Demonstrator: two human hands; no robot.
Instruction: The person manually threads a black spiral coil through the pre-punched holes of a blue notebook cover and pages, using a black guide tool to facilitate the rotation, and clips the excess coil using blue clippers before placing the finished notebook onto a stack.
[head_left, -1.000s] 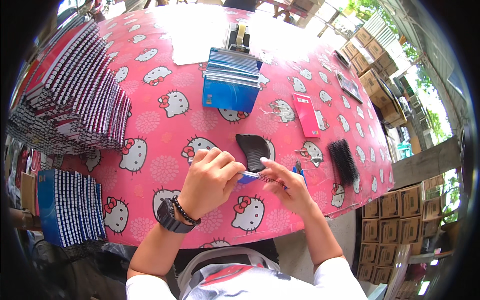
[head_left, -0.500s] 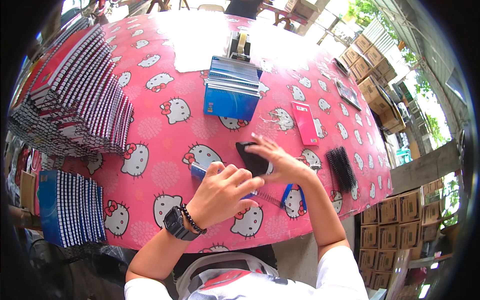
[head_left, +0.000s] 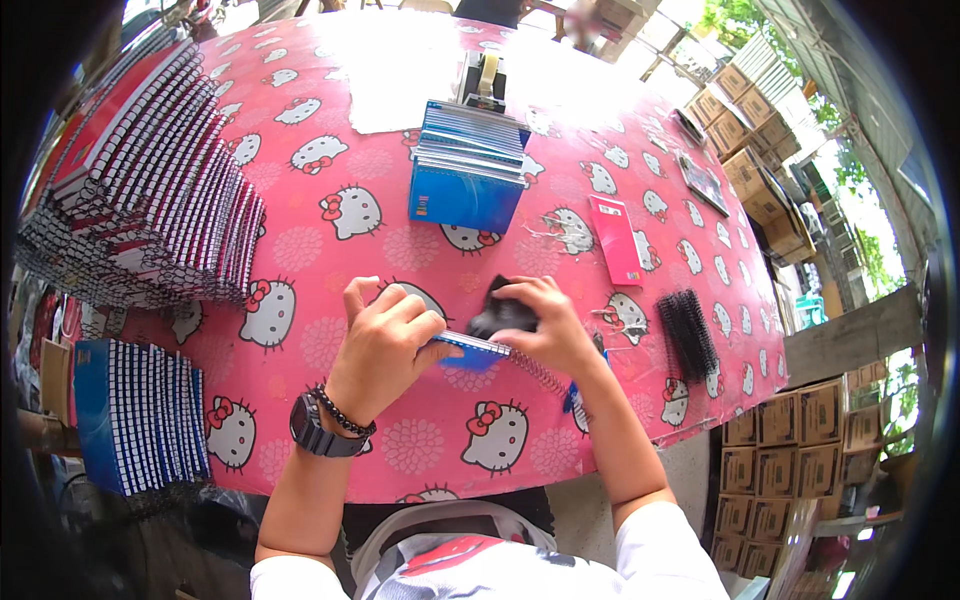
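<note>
Near the table [head_left: 360, 268]'s front edge: left hand [head_left: 382, 345], knuckles up, gripping a notebook [head_left: 466, 353]; right hand [head_left: 548, 325], slanting leftward, fingers [head_left: 530, 288] curled over a black pad [head_left: 488, 316].

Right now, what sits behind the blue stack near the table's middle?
Behind the blue stack, a tape dispenser shows; anything lower, directly behind the stack, is covered.

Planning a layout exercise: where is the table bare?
Free: pink patterned tablecloth between the red-topped stack of spiral notebooks and the blue-covered notebook pile; also along the near edge, between the forearms. Crowded: around left hand and right hand, with small blue notebook, black object, thin coil.
</note>
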